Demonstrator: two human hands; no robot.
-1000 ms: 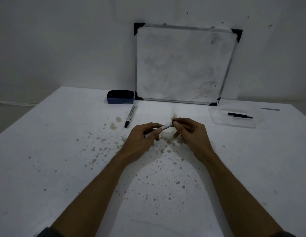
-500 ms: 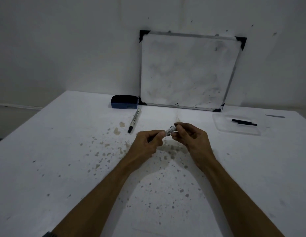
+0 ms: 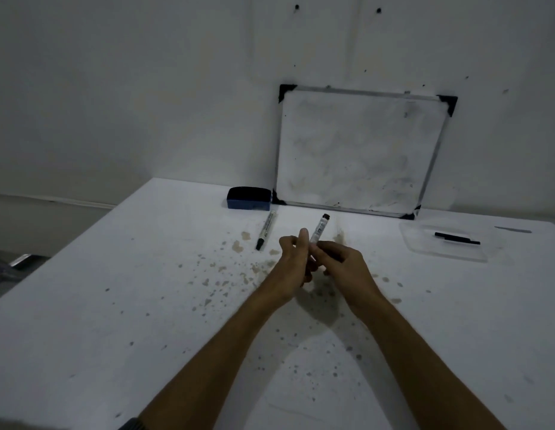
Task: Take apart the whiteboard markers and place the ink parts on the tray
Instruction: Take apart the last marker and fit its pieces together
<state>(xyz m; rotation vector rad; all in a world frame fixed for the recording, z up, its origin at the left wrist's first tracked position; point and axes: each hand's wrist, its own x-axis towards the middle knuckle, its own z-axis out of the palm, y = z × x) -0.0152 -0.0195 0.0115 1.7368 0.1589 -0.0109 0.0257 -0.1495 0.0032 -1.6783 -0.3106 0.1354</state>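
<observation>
Marker point(image 3: 319, 228) now upright, out above hands point(image 3: 319, 265).

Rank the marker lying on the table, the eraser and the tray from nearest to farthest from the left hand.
From the left hand:
1. Marker on the table, just ahead, slightly left.
2. Eraser, farther back by the whiteboard's corner.
3. Tray, far off on the right side.
</observation>
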